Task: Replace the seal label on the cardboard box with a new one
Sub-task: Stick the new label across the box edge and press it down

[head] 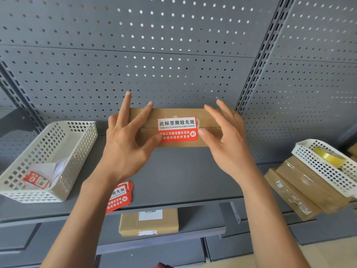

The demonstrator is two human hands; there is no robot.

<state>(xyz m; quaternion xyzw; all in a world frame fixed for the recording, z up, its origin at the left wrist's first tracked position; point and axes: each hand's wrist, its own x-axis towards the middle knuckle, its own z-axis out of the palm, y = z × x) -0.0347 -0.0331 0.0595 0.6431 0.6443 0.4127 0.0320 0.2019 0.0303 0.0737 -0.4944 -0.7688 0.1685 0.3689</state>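
A red-and-white paper seal label [177,129] lies flat across the seam of the flat brown cardboard box [207,118] on the grey metal shelf [183,176]. The left hand [126,140] and right hand [227,136] flank it, fingers spread wide, thumbs touching its ends.

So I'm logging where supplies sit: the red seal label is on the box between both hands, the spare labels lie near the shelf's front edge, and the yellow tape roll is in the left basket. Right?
Nearly. The head view shows the yellow tape roll in the right basket, not the left basket, which holds discarded label scraps. The red seal label is on the box between the left hand and right hand, and the spare labels lie near the shelf's front edge.
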